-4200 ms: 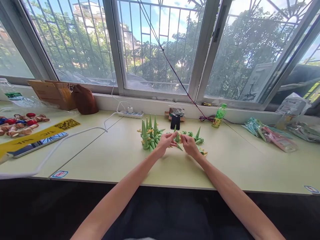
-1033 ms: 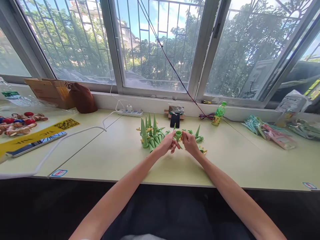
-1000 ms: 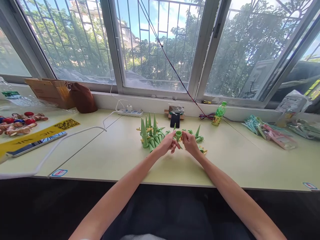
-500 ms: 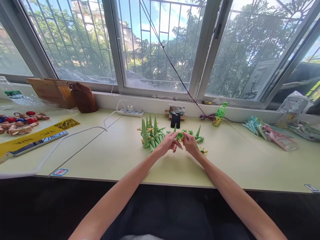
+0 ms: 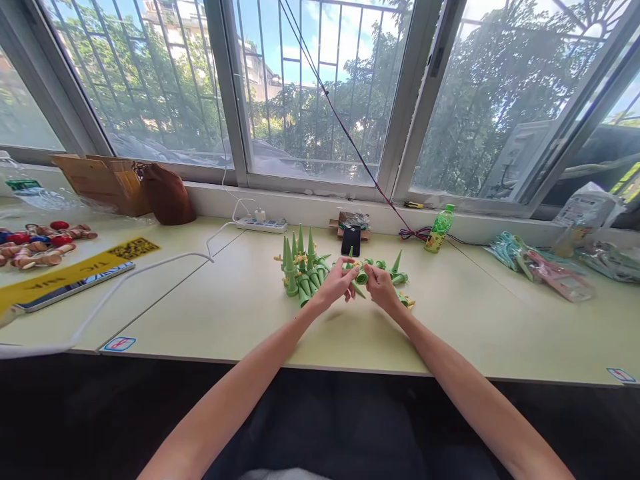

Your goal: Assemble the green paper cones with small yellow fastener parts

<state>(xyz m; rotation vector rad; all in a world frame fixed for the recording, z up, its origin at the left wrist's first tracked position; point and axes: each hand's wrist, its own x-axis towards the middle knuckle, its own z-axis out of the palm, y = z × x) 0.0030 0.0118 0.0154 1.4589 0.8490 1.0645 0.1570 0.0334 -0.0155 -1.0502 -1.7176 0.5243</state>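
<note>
My left hand is closed, its thumb and fingers around a green plastic cone whose tip pokes out below the fingers. Close beside it, my right hand pinches a green cup-shaped piece with a round opening. The two hands almost meet, and fingers hide where the two pieces might touch. Left of the hands stand several upright green cones with small yellow parts, and more green cones lie beside them. Other green pieces rest behind and beside my right hand.
A black phone leans at a small box behind the hands. Further right stand a green bottle and bagged items. On the left are a white cable, a power strip, wooden toys and a brown pouch.
The green cup-shaped piece has tilted, so its opening shows less. The green cone under my left fingers shows more. Both hands stay in nearly the same place.
</note>
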